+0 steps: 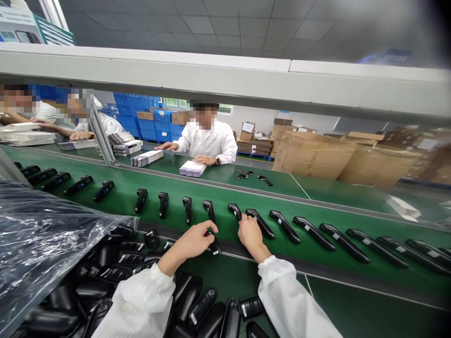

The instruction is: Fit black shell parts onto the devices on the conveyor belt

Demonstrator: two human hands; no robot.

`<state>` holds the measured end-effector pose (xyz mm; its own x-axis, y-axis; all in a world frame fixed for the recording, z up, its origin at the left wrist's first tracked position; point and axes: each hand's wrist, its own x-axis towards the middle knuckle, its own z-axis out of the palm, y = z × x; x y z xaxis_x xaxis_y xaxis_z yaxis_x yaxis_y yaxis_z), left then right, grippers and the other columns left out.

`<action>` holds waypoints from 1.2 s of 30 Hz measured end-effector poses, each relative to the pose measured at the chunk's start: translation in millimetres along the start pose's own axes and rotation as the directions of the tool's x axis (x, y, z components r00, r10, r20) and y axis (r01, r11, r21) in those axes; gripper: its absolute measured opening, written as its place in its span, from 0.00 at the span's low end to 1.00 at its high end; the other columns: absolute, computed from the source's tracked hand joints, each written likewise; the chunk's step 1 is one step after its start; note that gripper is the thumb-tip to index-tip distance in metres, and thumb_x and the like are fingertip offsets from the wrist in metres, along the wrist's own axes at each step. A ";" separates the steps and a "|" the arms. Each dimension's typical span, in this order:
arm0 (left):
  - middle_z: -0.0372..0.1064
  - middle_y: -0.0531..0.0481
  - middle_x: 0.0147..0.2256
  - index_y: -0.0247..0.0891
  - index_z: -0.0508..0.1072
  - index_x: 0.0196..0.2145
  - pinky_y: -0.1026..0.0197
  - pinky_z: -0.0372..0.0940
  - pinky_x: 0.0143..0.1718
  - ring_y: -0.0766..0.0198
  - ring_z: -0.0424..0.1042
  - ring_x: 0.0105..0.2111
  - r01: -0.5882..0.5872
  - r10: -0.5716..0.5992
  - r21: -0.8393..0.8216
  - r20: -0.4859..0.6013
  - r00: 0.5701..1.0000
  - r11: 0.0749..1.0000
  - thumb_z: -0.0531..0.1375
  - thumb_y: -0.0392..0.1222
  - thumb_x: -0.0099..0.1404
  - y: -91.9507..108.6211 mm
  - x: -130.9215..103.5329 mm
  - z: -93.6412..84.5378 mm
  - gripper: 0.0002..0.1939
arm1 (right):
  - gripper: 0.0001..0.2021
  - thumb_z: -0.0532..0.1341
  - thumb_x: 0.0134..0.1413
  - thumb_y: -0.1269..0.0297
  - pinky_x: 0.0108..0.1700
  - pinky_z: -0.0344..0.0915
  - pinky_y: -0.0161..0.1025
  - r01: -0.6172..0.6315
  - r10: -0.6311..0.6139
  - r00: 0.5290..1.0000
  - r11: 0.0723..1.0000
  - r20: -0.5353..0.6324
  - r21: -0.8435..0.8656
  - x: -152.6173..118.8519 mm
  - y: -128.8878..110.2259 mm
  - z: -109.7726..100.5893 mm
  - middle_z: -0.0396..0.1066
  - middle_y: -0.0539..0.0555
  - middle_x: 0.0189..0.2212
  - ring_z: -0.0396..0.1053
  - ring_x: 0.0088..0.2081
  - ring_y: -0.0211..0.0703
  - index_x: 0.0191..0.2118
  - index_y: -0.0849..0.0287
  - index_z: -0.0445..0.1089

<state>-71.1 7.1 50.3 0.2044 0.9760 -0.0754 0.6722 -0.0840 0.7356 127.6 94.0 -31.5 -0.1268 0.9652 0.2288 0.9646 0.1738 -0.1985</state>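
My left hand (197, 239) is closed around a small black plastic part (214, 247) with a white label, held over the near edge of the green belt (123, 211). To its right, my right hand (251, 234) has its fingers closed on the lower end of a black angled handheld device (234, 209) lying on the belt. Another such device (260, 223) lies just right of that hand. Below my forearms is a heap of loose black plastic parts (207, 305), partly hidden by my sleeves.
Several more black devices (327, 239) lie in a row along the belt. A clear plastic bag (52, 234) covers part of the heap at left. Across the belt, a person in white (211, 141) touches white boxes (192, 169). A white beam (211, 75) crosses above.
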 end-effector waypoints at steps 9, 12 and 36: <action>0.63 0.52 0.29 0.35 0.69 0.49 0.65 0.56 0.22 0.69 0.61 0.23 0.099 -0.167 -0.510 -0.090 0.982 0.854 0.53 0.58 0.62 -12.0 7.5 -16.4 0.27 | 0.24 0.52 0.66 0.59 0.51 0.62 0.55 -0.062 0.072 0.990 0.994 -0.120 0.087 -1.3 5.8 -7.4 0.66 0.72 0.52 0.63 0.54 0.63 0.61 0.69 0.61; 0.66 0.47 0.33 0.35 0.67 0.52 0.65 0.58 0.24 0.68 0.64 0.26 0.090 -0.161 -0.582 -0.072 0.984 0.808 0.52 0.58 0.63 -13.8 9.4 -10.4 0.28 | 0.25 0.54 0.65 0.56 0.53 0.63 0.51 0.195 -0.120 0.973 0.883 -0.195 0.427 -6.5 -6.5 -19.8 0.60 0.65 0.60 0.60 0.58 0.57 0.64 0.59 0.58; 0.60 0.34 0.57 0.37 0.66 0.56 0.48 0.66 0.46 0.45 0.72 0.47 0.262 -0.361 0.637 0.027 0.932 0.725 0.57 0.45 0.61 -27.9 -13.0 -46.2 0.26 | 0.21 0.52 0.65 0.67 0.48 0.64 0.43 0.087 -0.086 0.996 0.994 -0.019 0.071 1.4 -8.3 10.0 0.72 0.65 0.46 0.68 0.48 0.54 0.61 0.66 0.62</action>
<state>-125.4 6.1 61.9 -0.0327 0.9346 -0.3542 0.9942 0.0668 0.0845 117.1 95.9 -39.1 -0.2049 0.9429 0.2626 0.9311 0.2705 -0.2449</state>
